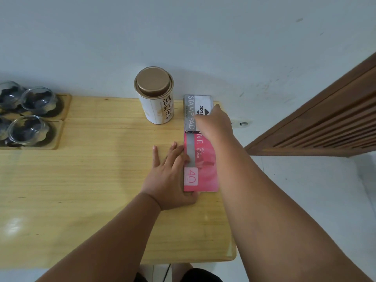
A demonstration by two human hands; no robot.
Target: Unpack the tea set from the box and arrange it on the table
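Several glass cups (37, 100) sit on wooden coasters (61, 110) at the table's far left. A white tea canister (155, 96) with a bronze lid stands upright at the back of the wooden table (91, 180). To its right lie a grey stamp pad box (193, 106) and, nearer me, a pink box (203, 169), end to end. My left hand (173, 176) lies flat against the pink box's left side, thumb under its near end. My right hand (215, 123) rests on top of the stamp pad box, its fingers mostly hidden.
The table stands against a white wall. A brown slatted wooden panel (325, 123) leans at the right, beyond the table's right edge. White floor (305, 190) lies below it. A white wall socket (242, 123) sits behind my right hand.
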